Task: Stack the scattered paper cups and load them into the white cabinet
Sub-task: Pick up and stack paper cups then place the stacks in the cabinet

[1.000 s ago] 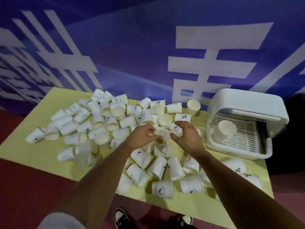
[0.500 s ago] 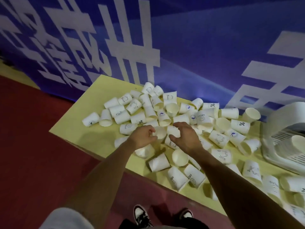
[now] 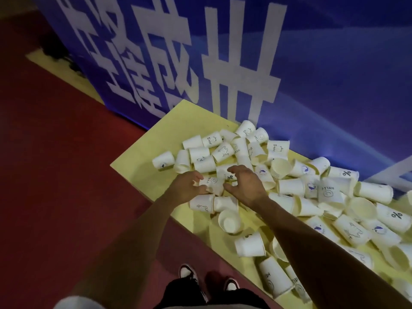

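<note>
One HELLO cup (image 3: pixel 213 182) pinched by left hand (image 3: pixel 188 186) fingers (image 3: pixel 197 175) | right hand (image 3: pixel 247 186) fingers (image 3: pixel 234 169) arched apart, gripping nothing

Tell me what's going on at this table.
A person stands at a yellow table strewn with loose white paper cups, most lying on their sides and unstacked. Their left hand grips one cup printed HELLO near the table's front edge. The right hand hovers beside it, fingers spread and bent, holding nothing. A blue banner hangs behind the table.
</note>
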